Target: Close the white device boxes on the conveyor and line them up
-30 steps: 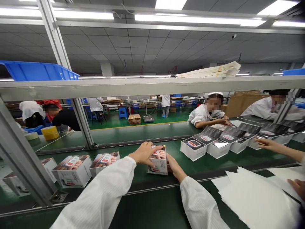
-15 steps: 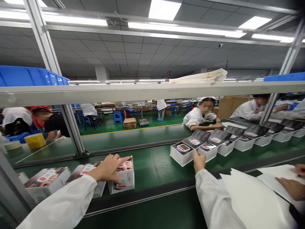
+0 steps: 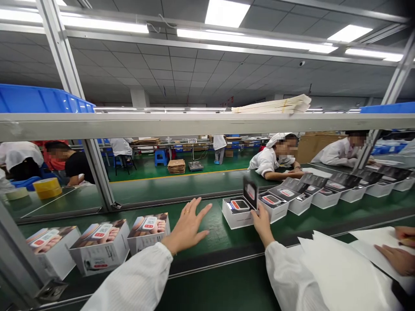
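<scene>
My left hand (image 3: 189, 226) is over the green belt with fingers spread, holding nothing, between the closed boxes and the open ones. Just left of it stands the nearest closed box (image 3: 147, 226), printed with a device and fingers. My right hand (image 3: 262, 219) grips the edge of a dark lid (image 3: 250, 193), which stands upright. That lid belongs to the nearest open white box (image 3: 237, 219), where a small device with a white and orange-red face (image 3: 240, 204) lies. Close on its right is another open box (image 3: 275, 206), its lid tilted back.
More open boxes (image 3: 330, 198) line the belt (image 3: 214, 242) to the right. Closed boxes (image 3: 100, 242) stand at left. White paper sheets (image 3: 340, 263) lie at lower right by a co-worker's hands (image 3: 397, 255). A metal shelf beam (image 3: 194, 125) crosses ahead.
My left hand has let go of the closed box and moved right, opening out. My right hand has raised the nearest open box's lid upright. The boxes have shifted left along the belt.
</scene>
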The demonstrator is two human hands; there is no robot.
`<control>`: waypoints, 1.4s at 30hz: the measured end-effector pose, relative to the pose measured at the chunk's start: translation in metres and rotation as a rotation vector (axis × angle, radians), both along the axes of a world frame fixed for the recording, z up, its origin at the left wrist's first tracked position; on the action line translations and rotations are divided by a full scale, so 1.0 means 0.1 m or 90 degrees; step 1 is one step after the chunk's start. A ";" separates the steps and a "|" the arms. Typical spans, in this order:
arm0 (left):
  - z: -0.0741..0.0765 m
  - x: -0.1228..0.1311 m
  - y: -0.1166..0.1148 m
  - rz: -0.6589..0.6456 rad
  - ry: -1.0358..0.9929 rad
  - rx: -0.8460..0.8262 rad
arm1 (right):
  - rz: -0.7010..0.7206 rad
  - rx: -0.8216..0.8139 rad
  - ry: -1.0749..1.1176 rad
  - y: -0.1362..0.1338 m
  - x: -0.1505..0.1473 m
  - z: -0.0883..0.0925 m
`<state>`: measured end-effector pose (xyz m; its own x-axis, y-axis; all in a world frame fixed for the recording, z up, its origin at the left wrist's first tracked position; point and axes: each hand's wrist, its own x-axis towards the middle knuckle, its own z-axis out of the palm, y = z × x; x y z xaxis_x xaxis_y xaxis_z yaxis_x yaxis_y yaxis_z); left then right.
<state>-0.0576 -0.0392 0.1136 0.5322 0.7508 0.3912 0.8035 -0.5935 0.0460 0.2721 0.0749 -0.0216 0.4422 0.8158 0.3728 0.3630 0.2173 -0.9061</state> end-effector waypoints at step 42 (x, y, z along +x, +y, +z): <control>0.30 -1.25 -0.11 0.099 0.207 -0.191 | -0.183 -0.161 0.261 0.25 0.58 0.19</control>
